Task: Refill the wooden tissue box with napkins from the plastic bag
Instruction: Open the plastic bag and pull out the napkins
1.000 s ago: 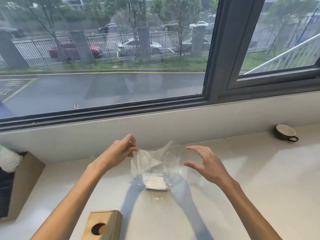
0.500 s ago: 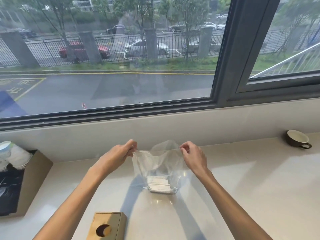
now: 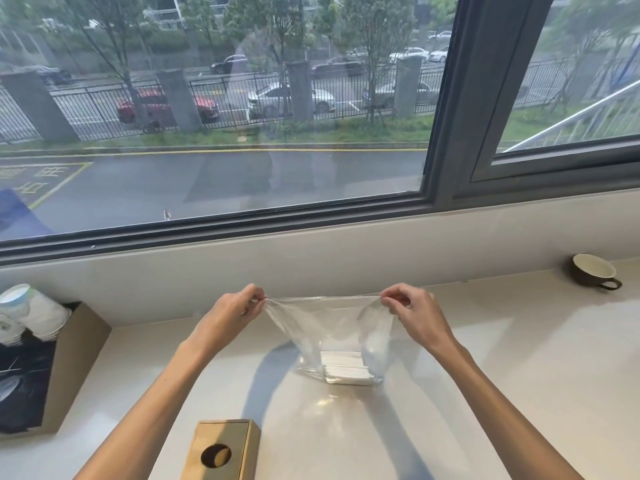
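Note:
A clear plastic bag [image 3: 322,327] stands on the pale counter [image 3: 519,358] below the window, with a small stack of white napkins [image 3: 346,370] at its bottom. My left hand [image 3: 230,315] pinches the bag's top edge on the left. My right hand [image 3: 414,313] pinches the top edge on the right. The bag's mouth is stretched taut between them. The wooden tissue box [image 3: 221,450], with a round hole in its top, sits at the near edge, apart from both hands.
A dark cup [image 3: 594,271] with a pale inside stands at the far right by the sill. At the left edge a cardboard box [image 3: 74,362] holds stacked paper cups [image 3: 24,313] and dark items. The window wall rises right behind the bag.
My right hand came in and took hold of the bag's right top edge. Both hands have since moved apart, stretching the bag's mouth wide.

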Tool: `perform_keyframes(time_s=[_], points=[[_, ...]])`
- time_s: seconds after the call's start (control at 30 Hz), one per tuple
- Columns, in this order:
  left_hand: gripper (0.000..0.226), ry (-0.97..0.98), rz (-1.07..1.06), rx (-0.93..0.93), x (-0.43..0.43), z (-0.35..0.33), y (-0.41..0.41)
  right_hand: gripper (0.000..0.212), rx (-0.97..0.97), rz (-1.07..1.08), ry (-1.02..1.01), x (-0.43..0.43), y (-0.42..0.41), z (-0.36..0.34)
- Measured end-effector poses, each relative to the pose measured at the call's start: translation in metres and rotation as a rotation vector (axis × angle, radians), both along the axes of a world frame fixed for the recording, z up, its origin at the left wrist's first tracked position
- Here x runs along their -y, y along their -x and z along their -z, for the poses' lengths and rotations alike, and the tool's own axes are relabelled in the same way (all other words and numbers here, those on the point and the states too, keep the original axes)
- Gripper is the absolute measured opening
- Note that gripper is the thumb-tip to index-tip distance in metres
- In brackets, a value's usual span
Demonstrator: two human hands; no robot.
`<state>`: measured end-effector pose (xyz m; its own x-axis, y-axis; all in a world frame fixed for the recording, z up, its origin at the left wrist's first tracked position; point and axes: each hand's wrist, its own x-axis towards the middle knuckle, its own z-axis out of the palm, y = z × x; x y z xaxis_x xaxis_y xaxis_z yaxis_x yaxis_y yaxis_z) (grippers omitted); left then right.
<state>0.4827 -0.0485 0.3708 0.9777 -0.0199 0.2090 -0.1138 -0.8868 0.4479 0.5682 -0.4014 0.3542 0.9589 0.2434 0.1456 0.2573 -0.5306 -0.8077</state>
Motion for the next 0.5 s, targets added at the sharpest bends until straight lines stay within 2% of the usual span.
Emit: perform_keyframes(time_s=[0.2,0.37,0.5], points=[[0.010,0.162,0.105,-0.008,0.013,-0.011,0.005,0.012,0.022,0.002,0.058,0.030,0.010,-0.017],[0.007,0.380,0.110,-0.020,0.030,-0.024,0.014,0.016,0.041,-0.016,0.039,0.053,0.022,-0.038],[0.006,0.420,0.165,-0.042,0.039,-0.036,0.020,0.011,0.049,-0.050,0.104,0.066,0.029,-0.054]])
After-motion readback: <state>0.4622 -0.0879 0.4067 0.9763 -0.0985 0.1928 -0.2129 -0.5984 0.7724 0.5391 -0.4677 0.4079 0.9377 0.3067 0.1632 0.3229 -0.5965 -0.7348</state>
